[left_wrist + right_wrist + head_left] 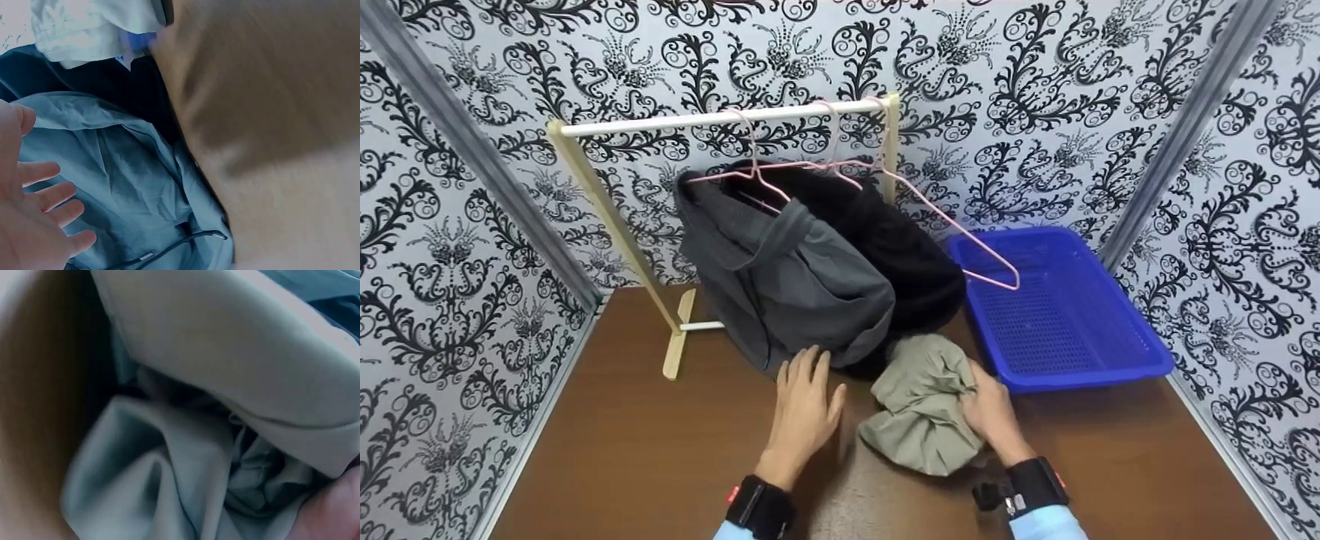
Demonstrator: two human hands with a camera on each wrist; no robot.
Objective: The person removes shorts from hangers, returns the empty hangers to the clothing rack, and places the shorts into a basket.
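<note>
My right hand [991, 412] grips a bunched khaki garment [926, 405] by its right side, over the table in front of the blue basket. In the right wrist view the khaki cloth [247, 349] fills most of the picture in loose folds, with part of the hand [334, 509] at the lower right. My left hand [802, 412] is held with fingers extended near the lower edge of a grey garment [825, 277] and holds nothing. That garment hangs on a pink hanger [754, 172]; a dark drawstring [185, 241] shows on it in the left wrist view.
A rack with a white rail [660, 124] and wooden posts stands at the back of the table [622, 450]. Behind the grey garment hangs a black garment [922, 262]. A bare pink hanger [960, 229] reaches over the blue basket [1132, 330]. Patterned walls enclose the table.
</note>
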